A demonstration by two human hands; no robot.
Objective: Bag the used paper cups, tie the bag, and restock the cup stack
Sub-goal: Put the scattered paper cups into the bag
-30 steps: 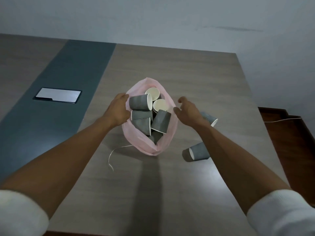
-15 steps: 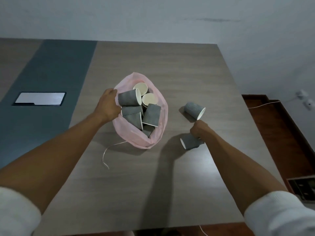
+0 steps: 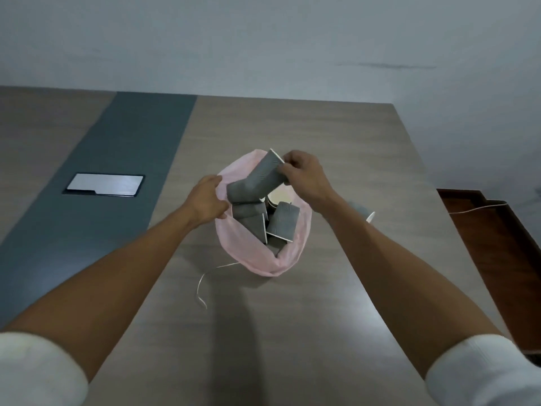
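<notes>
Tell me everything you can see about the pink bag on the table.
The pink bag is thin, soft plastic by its look, standing open on the wooden table. Its rim is rolled down and slack. Several grey ribbed paper cups lie jumbled inside. The left hand grips its left rim, while the right hand holds another grey cup over the opening. A thin white string lies beside its base.

Wooden table [image 3: 336,136], grey strip [image 3: 117,159], pale wall [image 3: 263,39].
</notes>
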